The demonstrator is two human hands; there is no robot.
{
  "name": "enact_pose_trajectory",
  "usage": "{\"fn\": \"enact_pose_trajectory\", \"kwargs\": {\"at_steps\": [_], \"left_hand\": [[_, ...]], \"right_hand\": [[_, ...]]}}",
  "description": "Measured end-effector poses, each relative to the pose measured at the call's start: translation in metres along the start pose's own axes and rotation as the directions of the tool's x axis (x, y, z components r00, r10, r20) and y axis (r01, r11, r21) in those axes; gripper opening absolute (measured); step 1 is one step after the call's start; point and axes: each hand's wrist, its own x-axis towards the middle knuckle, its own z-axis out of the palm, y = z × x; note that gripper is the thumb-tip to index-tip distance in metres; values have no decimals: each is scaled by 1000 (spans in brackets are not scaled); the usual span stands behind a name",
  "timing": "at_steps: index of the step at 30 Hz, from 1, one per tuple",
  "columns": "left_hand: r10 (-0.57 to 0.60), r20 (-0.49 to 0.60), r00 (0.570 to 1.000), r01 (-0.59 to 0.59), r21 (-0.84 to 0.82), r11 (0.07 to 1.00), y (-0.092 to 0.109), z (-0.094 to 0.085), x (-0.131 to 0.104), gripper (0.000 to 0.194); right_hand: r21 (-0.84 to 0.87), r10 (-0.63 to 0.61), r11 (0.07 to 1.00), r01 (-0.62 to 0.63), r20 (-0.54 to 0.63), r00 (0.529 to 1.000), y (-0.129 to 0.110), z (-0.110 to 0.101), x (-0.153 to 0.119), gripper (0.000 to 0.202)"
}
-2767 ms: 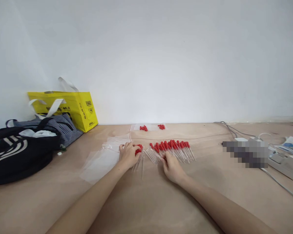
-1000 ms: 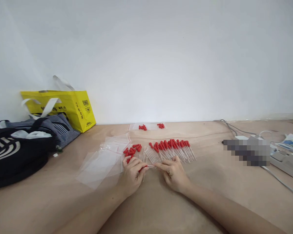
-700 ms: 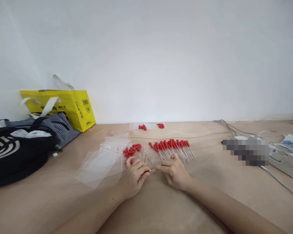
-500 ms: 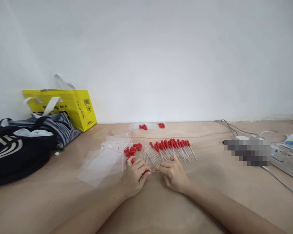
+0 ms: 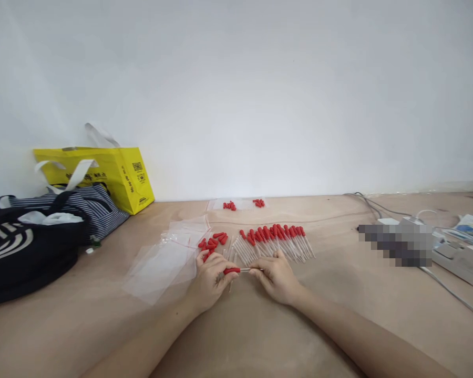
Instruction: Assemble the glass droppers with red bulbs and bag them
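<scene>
Between finger and thumb, my left hand [image 5: 211, 283] pinches a red rubber dropper bulb [image 5: 232, 270]. My right hand [image 5: 278, 279] is closed on a thin clear dropper tube [image 5: 245, 270], whose left end meets the bulb's mouth. The tube lies level, its far end hidden by my right fingers. Just beyond my left fingers is a pile of loose red bulbs [image 5: 212, 243]. Behind my hands, several bare tubes [image 5: 242, 249] lie slanted beside a row of droppers [image 5: 278, 233] with red bulbs on their upper ends.
Clear zip bags [image 5: 161, 265] overlap on the left. Another bag [image 5: 244, 203] with red bulbs lies by the wall. Far left are a black bag [image 5: 27, 257], a striped bag [image 5: 106, 210] and a yellow bag [image 5: 136, 184]. A power strip [image 5: 461, 262] and cables [image 5: 449, 291] lie right.
Both hands have shifted slightly up and away. More of the red bulb now shows between my left fingers, and the tube stays between the hands. The view has tilted a little.
</scene>
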Motion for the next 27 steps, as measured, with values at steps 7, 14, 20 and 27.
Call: {"fn": "enact_pose_trajectory", "kwargs": {"at_steps": [7, 14, 20, 27], "left_hand": [[-12, -10, 1000, 12, -29, 1000, 7, 0, -1, 22], [6, 21, 1000, -6, -36, 999, 8, 0, -1, 14], [5, -4, 1000, -4, 39, 999, 3, -7, 5, 16], [-110, -135, 985, 123, 91, 988, -5, -6, 3, 35]], "right_hand": [[-29, 21, 999, -21, -4, 1000, -4, 4, -4, 30], [25, 64, 997, -67, 107, 992, -2, 4, -1, 33], [-28, -53, 998, 57, 146, 988, 1, -5, 1, 26], [-146, 145, 975, -168, -153, 977, 22, -4, 3, 25]]}}
